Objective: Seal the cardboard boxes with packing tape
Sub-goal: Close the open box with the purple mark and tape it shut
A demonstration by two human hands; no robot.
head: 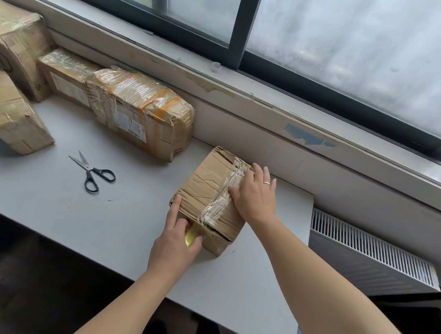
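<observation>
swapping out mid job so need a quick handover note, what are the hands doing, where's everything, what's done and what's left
Left grip holds the tape roll against the near side of the box.
Right grip presses flat on the box top, by the tape strip.
Scissors lie on the table, left of the box.
Done: strip runs over the top seam, not yet cut from the roll; four boxes at far left look taped.
Left: probably cut the strip, smooth its end.

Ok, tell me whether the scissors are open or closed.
Open: the scissors lie flat on the table, their two blade tips spread apart in a V.
</observation>
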